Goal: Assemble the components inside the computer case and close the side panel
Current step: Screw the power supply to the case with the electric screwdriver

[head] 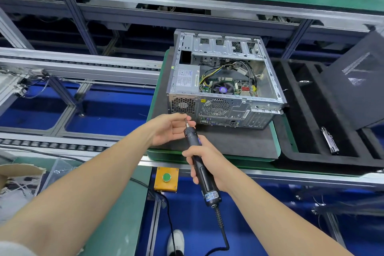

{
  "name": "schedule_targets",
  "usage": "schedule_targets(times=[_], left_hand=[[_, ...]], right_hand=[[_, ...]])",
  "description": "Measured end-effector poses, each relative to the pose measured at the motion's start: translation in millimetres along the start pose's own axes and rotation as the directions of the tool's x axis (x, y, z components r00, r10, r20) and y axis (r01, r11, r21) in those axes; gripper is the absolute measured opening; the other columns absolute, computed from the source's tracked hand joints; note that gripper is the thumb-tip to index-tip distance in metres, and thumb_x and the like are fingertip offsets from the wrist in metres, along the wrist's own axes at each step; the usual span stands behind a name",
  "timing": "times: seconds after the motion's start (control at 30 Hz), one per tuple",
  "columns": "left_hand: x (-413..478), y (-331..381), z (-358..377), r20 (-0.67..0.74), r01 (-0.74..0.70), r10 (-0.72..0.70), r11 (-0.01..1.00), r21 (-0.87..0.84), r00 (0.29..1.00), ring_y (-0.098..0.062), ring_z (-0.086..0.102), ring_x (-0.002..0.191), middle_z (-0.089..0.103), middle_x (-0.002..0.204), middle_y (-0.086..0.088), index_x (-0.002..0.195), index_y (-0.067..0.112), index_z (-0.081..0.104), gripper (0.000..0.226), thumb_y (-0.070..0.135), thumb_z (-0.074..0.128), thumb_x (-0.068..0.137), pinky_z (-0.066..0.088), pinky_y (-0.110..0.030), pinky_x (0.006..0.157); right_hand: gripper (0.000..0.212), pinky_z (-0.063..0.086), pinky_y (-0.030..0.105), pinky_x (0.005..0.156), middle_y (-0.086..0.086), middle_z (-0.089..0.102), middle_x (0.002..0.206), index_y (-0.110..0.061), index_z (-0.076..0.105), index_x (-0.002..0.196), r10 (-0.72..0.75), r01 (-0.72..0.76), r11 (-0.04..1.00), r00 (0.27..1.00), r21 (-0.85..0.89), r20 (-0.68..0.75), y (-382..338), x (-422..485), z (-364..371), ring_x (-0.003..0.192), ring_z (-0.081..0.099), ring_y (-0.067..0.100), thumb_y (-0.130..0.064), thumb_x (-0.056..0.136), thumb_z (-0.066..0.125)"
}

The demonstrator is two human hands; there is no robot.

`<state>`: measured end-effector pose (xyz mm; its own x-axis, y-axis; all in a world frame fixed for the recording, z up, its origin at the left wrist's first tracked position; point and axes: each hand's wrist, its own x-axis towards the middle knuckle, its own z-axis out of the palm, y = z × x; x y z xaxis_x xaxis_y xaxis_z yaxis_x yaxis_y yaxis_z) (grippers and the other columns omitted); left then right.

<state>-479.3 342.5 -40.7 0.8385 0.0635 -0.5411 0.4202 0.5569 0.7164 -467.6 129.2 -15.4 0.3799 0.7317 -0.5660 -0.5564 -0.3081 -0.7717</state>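
Two hands are at work just in front of the open silver steel computer case [220, 108], which lies on its side with its rear wall toward us on a green-edged carrier board with a dark mat [228, 143]. The right hand [214, 162] is wrapped firmly round the barrel of a black corded electric screwdriver [211, 194], angled up and away so the bit [187, 123] points at the case's rear. The left hand [168, 129] has thumb and fingertips pinched at the bit's tip. We judge this to be steadying the bit or seating a screw on it, though no screw can be made out. Inside the case we note the power supply, board and loose cabling in place. The black perforated side panel [357, 89] leans, detached, against the black foam-lined tray [307, 110] to the right, kept clear so the interior stays reachable. We therefore judge that fastening comes first and closing is not yet begun.
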Motion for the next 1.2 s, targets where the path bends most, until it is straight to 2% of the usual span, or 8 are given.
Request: schedule_targets(times=[0.2, 0.4, 0.57, 0.7, 0.8, 0.87, 1.0, 1.2], left_hand=[[3, 8, 0, 0.011, -0.019, 0.018, 0.992, 0.122, 1.000, -0.027, 0.074, 0.107, 0.073, 0.120, -0.019, 0.119, 0.004, 0.067, 0.026, 0.019, 0.067, 0.098, 0.062, -0.033, 0.078], [-2, 14, -15, 0.078, 0.078, -0.092, 0.983, 0.169, 0.993, -0.033, 0.070, 0.116, 0.069, 0.128, -0.021, 0.126, 0.001, 0.064, 0.037, 0.018, 0.070, 0.094, 0.061, -0.036, 0.084], [-3, -6, -16, 0.038, 0.128, -0.130, 0.991, 0.045, 0.991, -0.028, 0.073, 0.110, 0.070, 0.129, -0.017, 0.115, 0.010, 0.069, 0.021, 0.020, 0.065, 0.098, 0.062, -0.035, 0.079], [-3, -23, -9, -0.022, 0.123, -0.126, 0.988, -0.089, 0.992, -0.018, 0.077, 0.094, 0.074, 0.123, -0.010, 0.108, 0.014, 0.076, 0.017, 0.025, 0.067, 0.097, 0.062, -0.031, 0.069], [-2, -33, 0, -0.070, 0.087, -0.103, 0.975, -0.203, 0.992, -0.017, 0.076, 0.098, 0.075, 0.121, -0.007, 0.108, 0.014, 0.076, 0.020, 0.029, 0.068, 0.097, 0.063, -0.035, 0.077], [-2, -37, 7, -0.101, 0.063, -0.091, 0.965, -0.254, 0.991, -0.016, 0.077, 0.096, 0.076, 0.117, -0.005, 0.109, 0.013, 0.076, 0.023, 0.031, 0.068, 0.096, 0.063, -0.035, 0.077], [-2, -38, 18, -0.149, 0.009, -0.058, 0.950, -0.312, 0.987, -0.014, 0.077, 0.091, 0.079, 0.108, -0.002, 0.108, 0.013, 0.076, 0.026, 0.034, 0.070, 0.094, 0.063, -0.032, 0.071], [-3, -32, 23, -0.156, -0.009, -0.041, 0.951, -0.309, 0.987, -0.013, 0.076, 0.088, 0.079, 0.105, -0.001, 0.087, 0.015, 0.084, 0.023, 0.033, 0.072, 0.093, 0.061, -0.033, 0.076]], right_hand=[[0.050, 0.048, 0.032, 0.050, 0.009, 0.057, 0.079, -0.031, 0.056, 0.121, 0.024, -0.024, 1.000, 1.000, 0.015, 0.004, -2, -1, -3, 0.055, 0.054, 0.025, -0.022, 0.077, 0.077], [0.052, 0.048, 0.032, 0.049, 0.008, 0.058, 0.078, -0.026, 0.053, 0.123, 0.071, -0.071, 0.997, 0.996, 0.011, 0.046, 1, -2, -6, 0.055, 0.053, 0.025, -0.027, 0.078, 0.079], [0.047, 0.049, 0.032, 0.050, 0.006, 0.060, 0.077, -0.034, 0.055, 0.116, 0.094, -0.096, 0.995, 0.994, 0.026, 0.057, 7, -1, -6, 0.056, 0.055, 0.024, -0.027, 0.077, 0.079], [0.050, 0.050, 0.032, 0.050, 0.006, 0.059, 0.076, -0.024, 0.053, 0.122, 0.107, -0.109, 0.993, 0.993, 0.044, 0.043, 8, 0, -6, 0.055, 0.054, 0.023, -0.026, 0.079, 0.079], [0.050, 0.049, 0.031, 0.049, 0.006, 0.059, 0.076, -0.022, 0.053, 0.124, 0.101, -0.102, 0.993, 0.994, 0.061, 0.030, 8, 0, -3, 0.054, 0.054, 0.023, -0.025, 0.080, 0.077], [0.051, 0.048, 0.031, 0.048, 0.006, 0.058, 0.075, -0.022, 0.052, 0.126, 0.089, -0.091, 0.993, 0.996, 0.077, 0.024, 8, 0, -1, 0.054, 0.053, 0.023, -0.024, 0.081, 0.076], [0.051, 0.049, 0.031, 0.048, 0.007, 0.057, 0.074, -0.024, 0.052, 0.127, 0.063, -0.065, 0.994, 0.998, 0.089, 0.020, 8, 0, 0, 0.053, 0.054, 0.023, -0.024, 0.082, 0.076], [0.046, 0.048, 0.031, 0.048, 0.007, 0.057, 0.075, -0.026, 0.054, 0.124, 0.027, -0.028, 0.997, 0.999, 0.076, 0.016, 4, -3, 0, 0.052, 0.053, 0.023, -0.023, 0.083, 0.075]])
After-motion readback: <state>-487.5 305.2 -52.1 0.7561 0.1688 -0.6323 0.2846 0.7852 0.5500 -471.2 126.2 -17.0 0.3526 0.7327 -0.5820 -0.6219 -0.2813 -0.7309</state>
